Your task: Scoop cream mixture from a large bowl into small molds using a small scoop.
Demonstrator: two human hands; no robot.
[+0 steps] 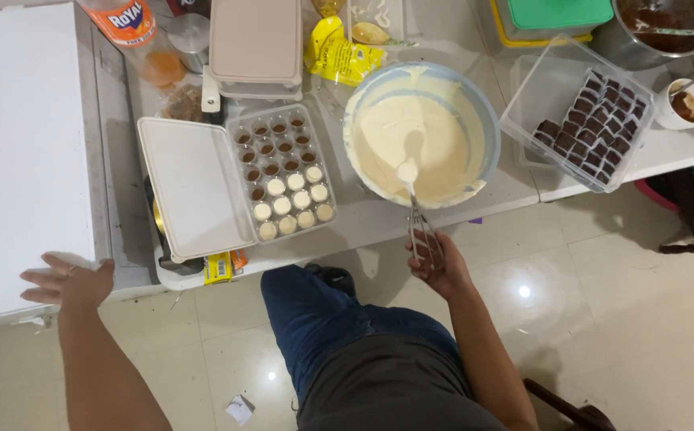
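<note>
Two hands, two very different jobs, so I will weigh the risks from the biggest thing down. At the left of the frame lies the white slab (19, 152), and my left hand (67, 279) rests on its lower edge with the fingers spread flat and wide, holding nothing; I judge that if I lean hard there the slab could shift and jolt everything beside it. Next is the big bowl of pale batter (420, 136) at centre, sitting near the table edge (379, 227) with batter smeared up to its rim; a careless knock of my wrist could, I think, tip it or slop batter onto the floor. To its left sits the mould tray (283, 172) with its lid open flat, upper cups showing dark filling and lower cups already pale; any drip crossing the gap would land on the table between them, and an overfilled cup would spill into its neighbour. At upper right the clear box of dark chocolates (582, 120) stands well apart, so it seems safe. Smallest is the metal scoop (412, 191), its loaded head over the bowl and my right hand (435, 259) closed round its handles at lower centre; a loosened squeeze, as I judge it, could drop the batter early.
</note>
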